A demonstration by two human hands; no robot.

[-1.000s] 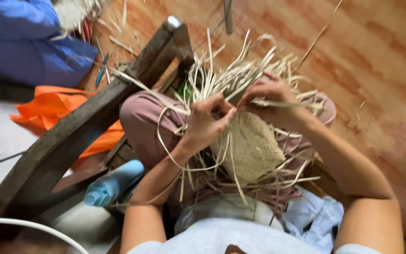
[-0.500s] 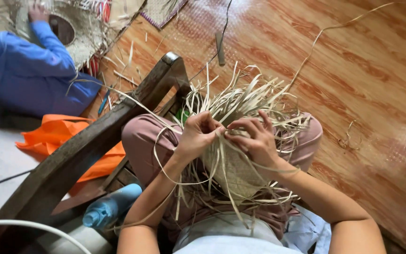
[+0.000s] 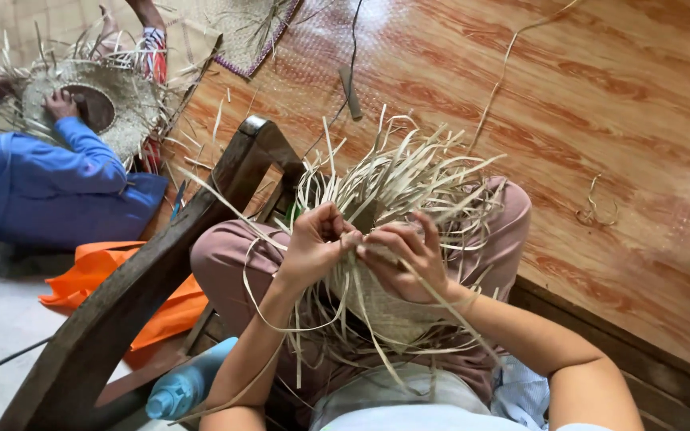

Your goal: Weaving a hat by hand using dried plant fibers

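Straw weaving sits in the middle of the frame, on the lap of the person, over the knees in pink trousers. Many loose pale strips stand out from its upper edge and spread like a fan toward the upper middle of the frame; other strips hang down toward the lower edge. The left hand is closed around some of these strips, with the fingers curled tight, just left of centre. The right hand is touching it, just to the right, and pinches a strip between thumb and fingers; one long strip runs from this hand down toward the lower right.

A dark wooden chair frame goes diagonally from the lower left up to the centre, just beside the left knee. Under it lie an orange cloth and, at the lower left, a light blue bottle. In the upper left of the frame another person in a blue sleeve has a hand on a round woven hat with loose ends. The wooden floor fills the right side, with a few single strips on it.
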